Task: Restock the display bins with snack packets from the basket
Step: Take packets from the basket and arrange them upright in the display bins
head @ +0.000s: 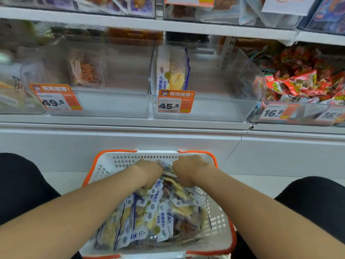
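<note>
A white basket [119,161] with an orange rim sits on the floor between my knees, heaped with several clear-and-blue snack packets [153,217]. My left hand [149,172] and my right hand [188,169] are both down in the far end of the basket, fingers curled round packets at the top of the heap. Above, a clear display bin [205,107] tagged 45.8 holds one or two matching packets [173,71] standing at its left wall. Left of it, a clear bin [115,103] tagged 49.8 holds a packet of orange shreds [86,70].
A bin of red snack packets [306,81] tagged 16.8 stands at the right. A white shelf ledge [130,122] runs under the bins, with a white base panel below it. More bins line the shelf above. My dark-clothed knees flank the basket.
</note>
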The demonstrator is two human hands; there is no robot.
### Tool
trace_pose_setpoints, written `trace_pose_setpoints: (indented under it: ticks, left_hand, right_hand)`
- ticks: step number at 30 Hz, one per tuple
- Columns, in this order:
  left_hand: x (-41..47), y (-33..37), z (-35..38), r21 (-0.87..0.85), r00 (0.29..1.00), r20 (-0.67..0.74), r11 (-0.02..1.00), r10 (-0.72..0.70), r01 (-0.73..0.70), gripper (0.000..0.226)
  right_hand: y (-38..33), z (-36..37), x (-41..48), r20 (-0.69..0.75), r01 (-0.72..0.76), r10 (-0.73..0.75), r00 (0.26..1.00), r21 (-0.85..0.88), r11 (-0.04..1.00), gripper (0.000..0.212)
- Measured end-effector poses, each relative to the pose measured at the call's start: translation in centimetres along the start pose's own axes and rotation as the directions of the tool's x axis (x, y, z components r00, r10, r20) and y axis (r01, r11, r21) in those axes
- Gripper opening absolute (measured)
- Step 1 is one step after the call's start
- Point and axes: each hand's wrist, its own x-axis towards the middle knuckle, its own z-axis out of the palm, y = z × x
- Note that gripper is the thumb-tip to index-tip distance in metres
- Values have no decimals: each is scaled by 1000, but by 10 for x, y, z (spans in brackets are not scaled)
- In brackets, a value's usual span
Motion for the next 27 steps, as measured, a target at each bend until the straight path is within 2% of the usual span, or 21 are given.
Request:
trace_pose_setpoints:
  ticks: [2, 5, 6, 8, 10, 11, 13, 14, 16, 18, 23, 25, 27]
  left_hand:
    - [11, -3, 19, 81, 994, 100, 996, 35, -44, 11]
    - [25, -5, 41, 126, 986, 160, 989, 58, -78, 39]
    - [26, -5, 42, 116, 989, 138, 990, 59, -76, 39]
    - [31, -11, 44, 60, 996, 60, 996, 60, -64, 25]
    - [32, -19, 42, -23, 996, -72, 999, 47, -49, 14]
    - [34, -24, 41, -89, 989, -148, 995, 21, -34, 16]
    - [34, -31, 32, -281, 961, -267, 960, -67, -11, 33]
    - [34, -35, 26, -366, 943, -315, 931, -110, -14, 37]
    - [31, -42, 12, -489, 908, -385, 871, -167, -47, 33]
    - [27, -49, 2, -594, 889, -411, 798, -200, -95, 30]
    - [4, -56, -21, -823, 865, -424, 513, -269, -244, 28]
    - [-5, -55, -28, -877, 864, -410, 388, -293, -285, 18]
    - [-13, -56, -33, -890, 843, -428, 316, -326, -330, 16]
  right_hand:
    - [-1, 5, 4, 51, 16, -17, 999, 16, 1000, 5]
    - [-2, 8, 13, 86, 24, -29, 996, 53, 998, 13]
    - [-3, 7, 16, 91, 25, -30, 995, 59, 998, 20]
    - [-3, 3, 21, 77, 26, -31, 997, 72, 997, 27]
    - [-2, -2, 24, 71, 36, -41, 997, 78, 996, 29]
    - [0, -4, 25, 70, 42, -47, 996, 73, 996, 27]
    - [4, -8, 26, 62, 35, -40, 997, 71, 997, 10]
    - [6, -11, 26, 58, 26, -30, 998, 75, 997, 6]
    - [11, -15, 26, 64, -17, 10, 998, 99, 995, 20]
    - [15, -18, 26, 57, -52, 43, 997, 150, 987, 23]
    - [27, -19, 32, 84, -156, 135, 987, 349, 924, 21]
    - [29, -22, 33, 82, -197, 181, 980, 511, 837, 14]
    - [29, -27, 32, 53, -216, 256, 965, 713, 667, 18]
